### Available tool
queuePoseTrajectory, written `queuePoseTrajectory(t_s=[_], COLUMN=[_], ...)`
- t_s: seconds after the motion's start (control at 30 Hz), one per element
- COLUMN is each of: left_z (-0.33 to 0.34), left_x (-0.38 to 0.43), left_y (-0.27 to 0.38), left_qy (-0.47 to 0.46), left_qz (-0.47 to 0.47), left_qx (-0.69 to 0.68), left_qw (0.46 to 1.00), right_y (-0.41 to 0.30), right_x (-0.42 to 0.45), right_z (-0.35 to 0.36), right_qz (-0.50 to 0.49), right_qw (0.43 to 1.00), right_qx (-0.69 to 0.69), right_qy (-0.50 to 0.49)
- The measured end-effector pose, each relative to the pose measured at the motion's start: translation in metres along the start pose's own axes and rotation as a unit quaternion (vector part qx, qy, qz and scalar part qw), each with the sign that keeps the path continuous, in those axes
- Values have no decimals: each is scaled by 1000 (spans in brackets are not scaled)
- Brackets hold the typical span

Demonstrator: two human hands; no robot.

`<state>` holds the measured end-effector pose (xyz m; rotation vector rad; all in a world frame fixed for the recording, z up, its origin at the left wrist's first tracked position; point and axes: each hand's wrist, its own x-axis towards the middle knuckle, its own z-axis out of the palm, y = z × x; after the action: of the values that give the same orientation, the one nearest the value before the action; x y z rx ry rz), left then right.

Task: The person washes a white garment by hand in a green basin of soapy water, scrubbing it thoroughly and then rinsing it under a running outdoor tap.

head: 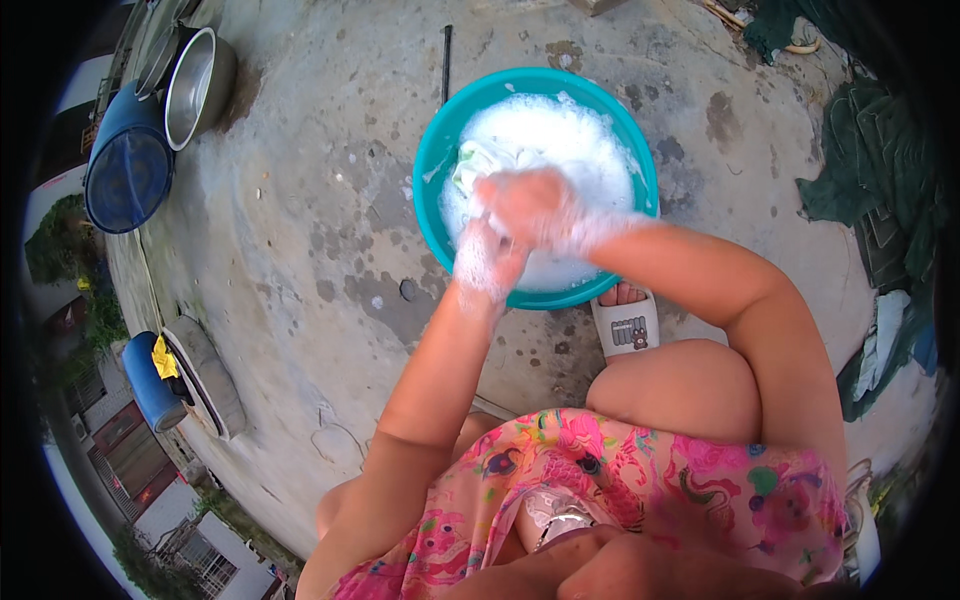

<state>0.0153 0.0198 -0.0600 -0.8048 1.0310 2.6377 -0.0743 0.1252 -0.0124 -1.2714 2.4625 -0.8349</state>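
Note:
A round teal plastic basin [424, 180] stands on the concrete ground, holding white soap suds [592, 142]. A wet white cloth with a pale green patch [480, 159] lies bunched in the suds at the basin's left. My left hand [491, 255], foam around its wrist, is over the basin's near left part and grips part of the cloth. Right against it, my right hand [532, 204] is closed on the cloth too, blurred by motion and foamy at the wrist. The hands hide much of the cloth between them.
A thin dark rod [448, 64] lies beyond the basin. My white slipper [626, 326] is by its near right rim. At the left are a metal bowl [191, 90] and blue barrels [127, 180]; dark green cloth [877, 157] lies at the right.

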Motion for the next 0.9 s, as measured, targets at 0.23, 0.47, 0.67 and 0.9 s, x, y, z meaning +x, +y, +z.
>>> queuePoseTrajectory(t_s=[0.23,0.47,0.67,0.9], left_z=[16,-10,-3,-4], left_x=[-26,-33,-45,-36], left_y=[43,49,86,163], left_qy=[44,214,162,155], left_qz=[-42,-85,48,100], left_qx=[-108,214,594,592], left_qw=[992,949,787,784], right_y=[92,79,74,111], right_x=[-7,-26,-42,-64], right_z=[-6,-8,-30,-77], right_qz=[204,194,50,441], right_qw=[929,975,995,896], right_qx=[301,76,-30,36], right_qy=[66,77,75,-33])
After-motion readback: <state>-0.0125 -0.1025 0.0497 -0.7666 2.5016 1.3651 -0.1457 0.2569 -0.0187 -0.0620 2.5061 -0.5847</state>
